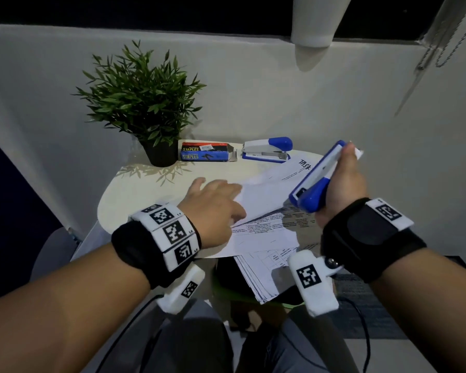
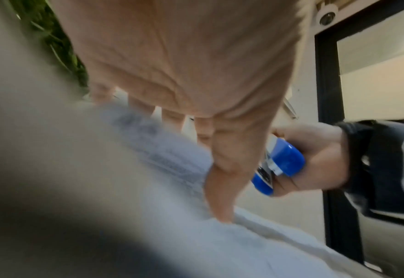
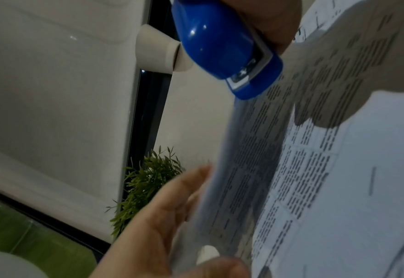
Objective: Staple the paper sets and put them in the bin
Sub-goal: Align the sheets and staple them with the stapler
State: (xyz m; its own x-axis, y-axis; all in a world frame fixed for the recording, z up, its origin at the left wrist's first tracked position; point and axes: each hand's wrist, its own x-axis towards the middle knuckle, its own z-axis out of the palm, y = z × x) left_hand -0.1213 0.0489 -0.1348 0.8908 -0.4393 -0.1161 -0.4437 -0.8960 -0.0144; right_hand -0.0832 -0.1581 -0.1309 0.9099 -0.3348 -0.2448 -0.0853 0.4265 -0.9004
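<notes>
A small round white desk (image 1: 135, 195) stands against a pale wall under a dark window. At its far edge a potted plant (image 1: 143, 103) sits beside a box of staples (image 1: 206, 152), and just right of the box lies a second stapler (image 1: 267, 150), blue and white, resting closed on the desk. Loose printed paper sheets (image 1: 264, 195) cover the near right part of the desk, and a further stack of papers (image 1: 261, 275) overhangs the near edge. The left hand (image 1: 213, 203) lies on the top sheets with its fingers spread fairly straight, lifting or turning a sheet whose raised edge hides part of the pages beneath. The right hand (image 1: 339, 184) is curled in a grip round the blue stapler (image 1: 318, 179), held in the air above the right side of the papers, tilted, its hinge end towards the person. Whether the stapler's mouth touches the paper cannot be told. Something green (image 1: 226, 292) shows below the desk edge, mostly hidden by the overhanging papers.
</notes>
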